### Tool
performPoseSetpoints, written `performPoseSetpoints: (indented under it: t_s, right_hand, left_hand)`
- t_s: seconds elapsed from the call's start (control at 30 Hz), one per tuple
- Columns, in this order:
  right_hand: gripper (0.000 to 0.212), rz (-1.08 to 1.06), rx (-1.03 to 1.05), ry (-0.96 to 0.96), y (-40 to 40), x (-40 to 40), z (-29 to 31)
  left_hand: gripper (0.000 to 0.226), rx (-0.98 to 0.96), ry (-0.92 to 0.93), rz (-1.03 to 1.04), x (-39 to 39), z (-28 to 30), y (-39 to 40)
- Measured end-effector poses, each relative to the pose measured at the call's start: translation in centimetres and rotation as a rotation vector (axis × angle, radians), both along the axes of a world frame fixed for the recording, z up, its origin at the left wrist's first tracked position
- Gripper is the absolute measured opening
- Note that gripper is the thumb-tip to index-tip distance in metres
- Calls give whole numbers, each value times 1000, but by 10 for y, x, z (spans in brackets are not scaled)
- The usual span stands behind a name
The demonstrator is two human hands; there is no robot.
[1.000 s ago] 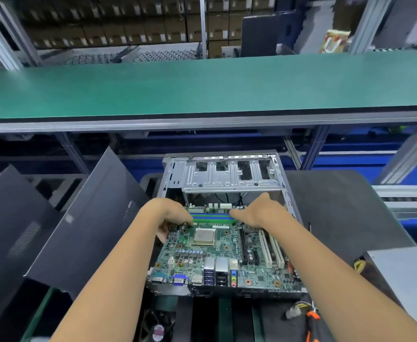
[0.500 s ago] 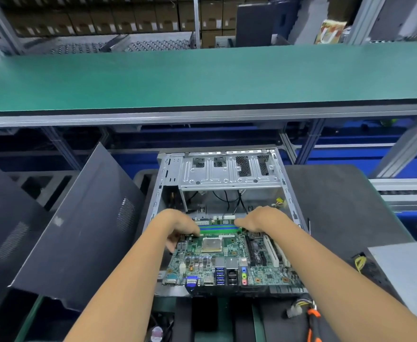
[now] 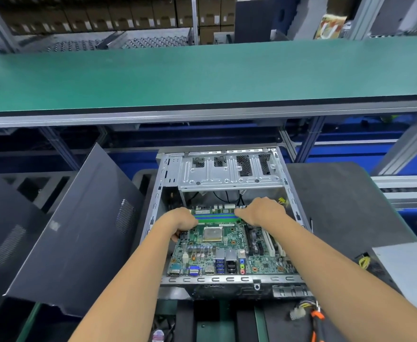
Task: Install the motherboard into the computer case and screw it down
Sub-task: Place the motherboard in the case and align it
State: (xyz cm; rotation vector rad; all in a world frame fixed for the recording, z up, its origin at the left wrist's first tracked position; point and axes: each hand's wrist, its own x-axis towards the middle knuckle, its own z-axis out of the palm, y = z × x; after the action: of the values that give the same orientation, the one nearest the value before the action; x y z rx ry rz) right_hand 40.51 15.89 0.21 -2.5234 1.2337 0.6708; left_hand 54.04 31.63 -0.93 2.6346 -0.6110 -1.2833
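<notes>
The green motherboard point(image 3: 227, 253) lies low inside the open grey computer case point(image 3: 229, 174), its rear ports just behind the case's near rail. My left hand point(image 3: 181, 222) grips the board's far left edge with curled fingers. My right hand point(image 3: 261, 212) holds the far right edge beside the blue and green memory slots point(image 3: 216, 217). Both forearms reach in from the bottom of the view. Black cables hang under the drive cage at the far end of the case.
Two dark side panels point(image 3: 79, 233) lean at the left of the case. A grey mat point(image 3: 345, 206) lies on the right, a pale box point(image 3: 409, 265) beyond it. Loose connectors and an orange-handled tool point(image 3: 317, 319) lie near the front. A green bench point(image 3: 202, 75) spans above.
Both hands have carried the motherboard further into the case and lower; its port edge now sits behind the near rail instead of over it.
</notes>
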Motion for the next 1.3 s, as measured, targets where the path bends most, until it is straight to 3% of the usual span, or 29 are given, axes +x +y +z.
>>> performPoseSetpoints:
  t_s: [0.2, 0.5, 0.9, 1.03, 1.13, 1.3]
  right_hand:
    - [71, -8, -82, -130, -1, 1, -8]
    - [78, 16, -158, -103, -8, 5, -24]
    - [82, -82, -36, -101, -10, 6, -36]
    - [72, 37, -210, -80, 0, 7, -28]
    - [56, 195, -304, -202, 15, 10, -22]
    - [52, 551, -15, -287, 25, 2, -5]
  left_hand:
    - [34, -88, -71, 29, 6, -13, -5]
    - [45, -85, -114, -7, 1, -32, -9]
    - [55, -72, -83, 70, 2, -51, -13]
    - [60, -112, -96, 88, 5, -53, -15]
    - [65, -139, -99, 99, 7, -55, -15]
    - [64, -142, -106, 129, 6, -52, -16]
